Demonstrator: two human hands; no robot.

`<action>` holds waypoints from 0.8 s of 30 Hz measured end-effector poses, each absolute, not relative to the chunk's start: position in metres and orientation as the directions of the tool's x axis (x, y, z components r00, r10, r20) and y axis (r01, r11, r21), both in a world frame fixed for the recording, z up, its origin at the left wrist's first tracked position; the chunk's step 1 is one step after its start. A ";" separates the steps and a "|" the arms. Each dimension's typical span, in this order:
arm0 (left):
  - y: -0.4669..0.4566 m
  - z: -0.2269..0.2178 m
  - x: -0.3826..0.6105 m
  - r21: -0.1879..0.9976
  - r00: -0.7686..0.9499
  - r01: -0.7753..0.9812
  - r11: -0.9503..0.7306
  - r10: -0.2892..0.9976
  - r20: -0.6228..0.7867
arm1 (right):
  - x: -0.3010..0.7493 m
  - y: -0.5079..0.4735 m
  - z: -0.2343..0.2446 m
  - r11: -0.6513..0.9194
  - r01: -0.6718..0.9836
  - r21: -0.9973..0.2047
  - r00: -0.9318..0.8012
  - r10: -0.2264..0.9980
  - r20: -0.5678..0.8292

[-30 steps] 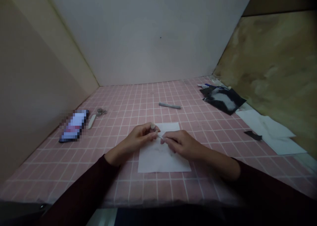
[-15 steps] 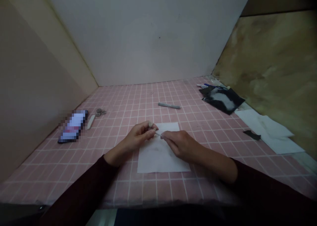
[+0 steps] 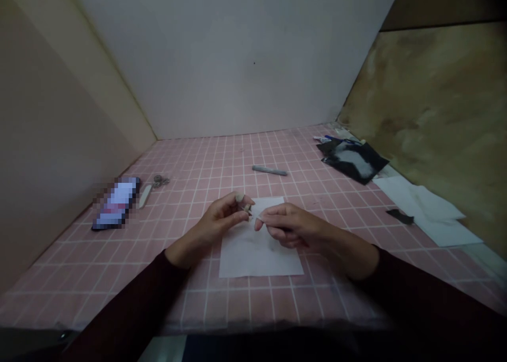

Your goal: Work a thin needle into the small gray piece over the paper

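Note:
My left hand sits above the far edge of a white paper sheet, with its fingers pinched on a small pale stick-like piece. The piece is thin, and my fingers hide part of it. My right hand is next to it on the right, its fingertips close to the piece. I cannot tell whether those fingers hold anything. Both hands hover over the sheet, which lies on a pink tiled surface with white grid lines.
A grey marker lies beyond the sheet. On the left are a pixelated phone, small scissors and a white oblong item. On the right are a black packet, white papers and a black scrap. Walls surround the surface.
My right hand has drawn slightly right and its fingers have lifted. The thin pale piece no longer clearly spans the gap between my hands. My left hand has barely moved.

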State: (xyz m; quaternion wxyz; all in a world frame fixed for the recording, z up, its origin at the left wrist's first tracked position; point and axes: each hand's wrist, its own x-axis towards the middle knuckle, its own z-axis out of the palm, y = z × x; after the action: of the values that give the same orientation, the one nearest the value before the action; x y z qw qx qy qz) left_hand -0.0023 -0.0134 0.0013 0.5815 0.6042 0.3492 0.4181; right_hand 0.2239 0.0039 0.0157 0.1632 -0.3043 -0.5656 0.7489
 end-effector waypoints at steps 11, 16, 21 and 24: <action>-0.006 -0.004 -0.004 0.994 0.422 0.069 -0.081 0.905 0.045 | 0.218 -0.003 0.008 0.249 0.313 -0.917 -0.666 0.746 -0.025; -0.009 -0.002 -0.005 0.988 0.441 -0.046 -0.147 0.884 0.152 | 0.226 0.006 0.017 -0.483 0.001 -0.876 -0.777 0.551 -0.305; -0.009 -0.001 -0.004 0.994 0.445 -0.034 -0.108 0.888 0.112 | 0.222 0.002 0.013 -0.170 0.130 -0.977 -0.745 0.633 -0.209; -0.008 -0.001 -0.003 0.996 0.390 0.044 -0.077 0.919 0.054 | 0.216 -0.006 0.008 0.355 0.317 -0.879 -0.660 0.749 0.065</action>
State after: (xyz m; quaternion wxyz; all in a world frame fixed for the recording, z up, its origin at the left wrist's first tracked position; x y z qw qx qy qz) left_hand -0.0031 -0.0077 -0.0010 0.5573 0.6199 0.3886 0.3926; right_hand 0.2161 -0.0061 0.0078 0.2366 -0.3378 -0.7885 0.4563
